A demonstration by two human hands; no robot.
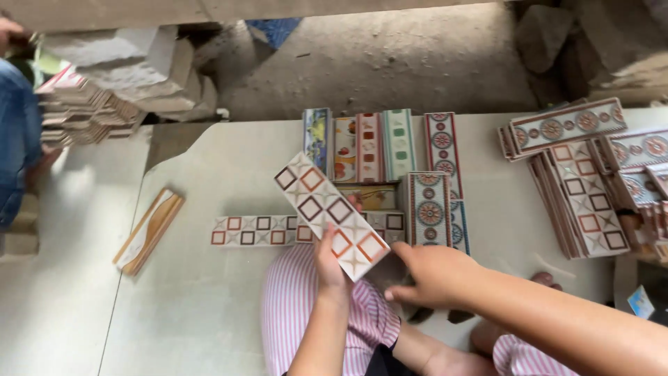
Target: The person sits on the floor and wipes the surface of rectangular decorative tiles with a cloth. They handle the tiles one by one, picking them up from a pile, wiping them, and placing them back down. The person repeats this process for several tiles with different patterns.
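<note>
My left hand (330,259) grips a long white border tile (330,213) printed with red and brown squares, holding it tilted above my lap. My right hand (433,273) reaches down just right of it, fingers curled over something dark that I cannot make out. Behind the held tile a matching strip of square-patterned tiles (252,230) lies flat on the grey slab (209,306). A stack of tiles with round medallions (427,206) stands right of it.
Several upright patterned tiles (379,145) line the slab's far side. Stacks of border tiles (583,179) are piled at the right. A cream and brown tile (149,230) lies at the left. Broken slabs and more tiles (94,87) sit at the far left beside a person's denim sleeve (15,139).
</note>
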